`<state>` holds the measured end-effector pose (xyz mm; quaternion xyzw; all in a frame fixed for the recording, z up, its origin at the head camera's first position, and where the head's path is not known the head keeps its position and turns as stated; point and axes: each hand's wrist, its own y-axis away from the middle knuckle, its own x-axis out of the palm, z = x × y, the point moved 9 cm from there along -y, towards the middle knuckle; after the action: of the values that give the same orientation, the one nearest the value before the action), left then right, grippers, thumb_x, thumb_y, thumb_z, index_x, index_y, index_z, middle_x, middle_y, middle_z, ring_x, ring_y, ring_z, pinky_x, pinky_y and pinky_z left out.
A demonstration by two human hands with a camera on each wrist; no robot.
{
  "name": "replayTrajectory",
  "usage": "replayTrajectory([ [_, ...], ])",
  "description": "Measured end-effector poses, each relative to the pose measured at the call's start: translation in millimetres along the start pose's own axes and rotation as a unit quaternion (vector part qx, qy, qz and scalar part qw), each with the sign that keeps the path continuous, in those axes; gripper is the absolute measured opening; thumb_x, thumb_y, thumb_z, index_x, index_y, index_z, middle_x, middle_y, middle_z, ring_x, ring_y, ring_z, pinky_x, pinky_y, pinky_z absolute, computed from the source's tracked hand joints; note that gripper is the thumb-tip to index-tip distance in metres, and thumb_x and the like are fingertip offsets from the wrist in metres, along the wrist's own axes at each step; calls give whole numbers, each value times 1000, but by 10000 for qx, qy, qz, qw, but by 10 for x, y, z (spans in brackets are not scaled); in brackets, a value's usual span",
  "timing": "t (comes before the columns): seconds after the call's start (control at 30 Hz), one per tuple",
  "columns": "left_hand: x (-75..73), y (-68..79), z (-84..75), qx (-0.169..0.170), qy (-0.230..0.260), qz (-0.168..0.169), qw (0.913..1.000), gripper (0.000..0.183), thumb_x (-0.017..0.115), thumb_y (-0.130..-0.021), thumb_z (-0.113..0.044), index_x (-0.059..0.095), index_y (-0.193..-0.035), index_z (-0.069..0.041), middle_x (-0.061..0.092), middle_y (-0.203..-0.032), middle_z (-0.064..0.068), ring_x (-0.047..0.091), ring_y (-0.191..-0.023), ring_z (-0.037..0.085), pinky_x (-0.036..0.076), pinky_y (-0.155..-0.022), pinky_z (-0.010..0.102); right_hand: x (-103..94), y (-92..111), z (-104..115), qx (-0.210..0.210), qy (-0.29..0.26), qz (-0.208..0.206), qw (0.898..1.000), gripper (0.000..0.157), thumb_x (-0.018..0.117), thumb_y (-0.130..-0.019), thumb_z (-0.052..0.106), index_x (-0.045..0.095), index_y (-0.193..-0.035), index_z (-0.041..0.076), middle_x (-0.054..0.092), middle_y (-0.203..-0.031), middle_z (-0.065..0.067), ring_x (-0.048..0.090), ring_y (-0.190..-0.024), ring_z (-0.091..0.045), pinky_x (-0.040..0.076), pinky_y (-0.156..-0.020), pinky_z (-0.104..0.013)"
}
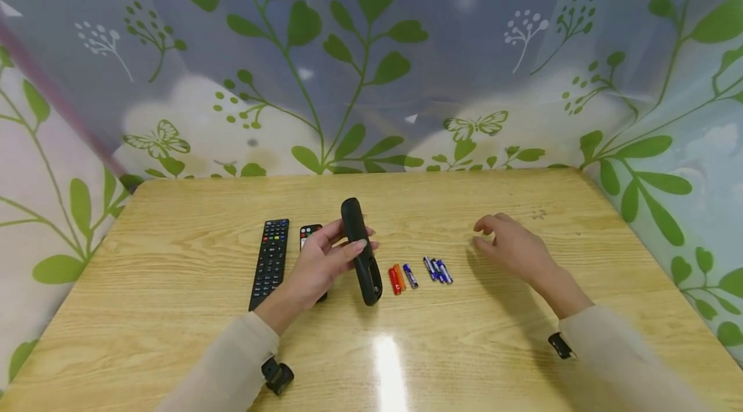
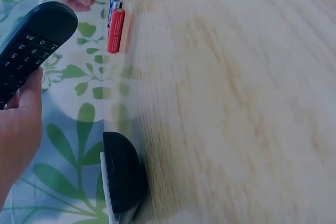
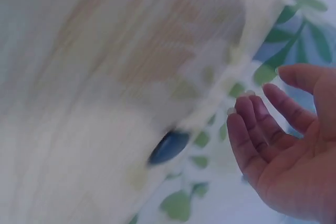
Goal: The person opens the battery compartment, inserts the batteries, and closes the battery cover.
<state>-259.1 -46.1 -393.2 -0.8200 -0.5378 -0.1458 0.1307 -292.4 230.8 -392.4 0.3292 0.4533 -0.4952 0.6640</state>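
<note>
Head view | left hand (image 1: 324,262) – gripping black remote (image 1: 365,273) | right hand (image 1: 515,248) – loosely spread above table (image 1: 464,354)

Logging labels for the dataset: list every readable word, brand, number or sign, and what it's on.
"0": key near the end of the raised remote; its other marks are too small or blurred.
Long remote, partly hidden remote: key marks too small.
Red battery, orange battery, blue-and-white batteries: print unreadable.
No brand readable.
</note>
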Motion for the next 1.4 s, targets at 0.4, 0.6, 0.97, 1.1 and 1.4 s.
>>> replayTrajectory([
  [0.4,-15,12,9,-28,37,-34,10000,47,58,-94,-2,41,-137,4,41,-134,31,59,-112,30,48,-94,42,315,-18,585,-573,-97,278,9979,19,62,-93,21,65,-107,9,61,-99,-3,59,-78,-15,51,-62,-32],
  [0.6,-22,25,25,-51,66,-13,10000,48,58,-94,-3,40,-138,4,42,-134,30,59,-112,29,48,-94,42,419,-24,580,-339,-72,592,9976,20,61,-93,18,65,-108,6,62,-99,-5,61,-87,-20,53,-72,-39],
  [0.97,-48,34,28,-27,12,-79,10000,47,59,-94,-3,42,-137,3,44,-132,30,60,-111,29,49,-94,41,489,-11,564,-197,-264,835,9960,13,64,-90,8,66,-102,3,59,-81,0,52,-68,-12,48,-60,-32],
  [1.1,-33,31,29,-17,-41,-54,10000,47,59,-94,-4,42,-137,3,45,-131,28,60,-111,29,49,-95,42,474,3,561,-124,-380,751,9964,12,62,-90,8,64,-101,2,55,-75,0,47,-62,-14,43,-57,-31],
  [1.4,-41,33,32,19,-3,-45,10000,46,59,-95,-4,41,-136,3,45,-132,28,59,-112,31,48,-94,42,474,28,503,54,-663,690,9954,12,59,-92,11,60,-101,4,54,-72,1,46,-56,-12,39,-52,-28],
])
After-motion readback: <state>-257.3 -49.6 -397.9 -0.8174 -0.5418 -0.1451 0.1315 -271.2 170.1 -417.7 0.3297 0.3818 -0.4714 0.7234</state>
